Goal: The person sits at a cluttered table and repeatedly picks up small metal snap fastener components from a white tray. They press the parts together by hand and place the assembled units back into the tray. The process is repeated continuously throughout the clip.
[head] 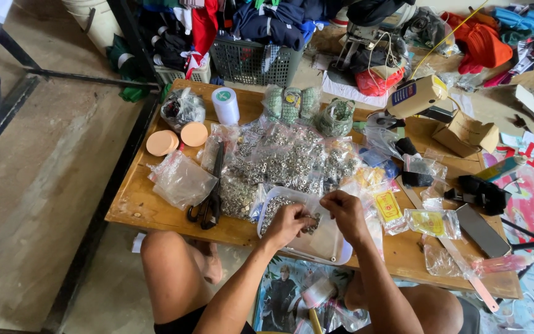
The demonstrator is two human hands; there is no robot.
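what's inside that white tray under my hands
The white tray holds a heap of small silvery metal pieces at its left end. Both hands, left and right, cover the middle, hiding what lies beneath.

Soft, even daylight; faint shadows; sharp centre; edges bowed by wide lens.

my arms bare to the elbows and up, no sleeves, no watch or rings on my left hand (288,224) or right hand (346,213), knees bare too, dark shorts
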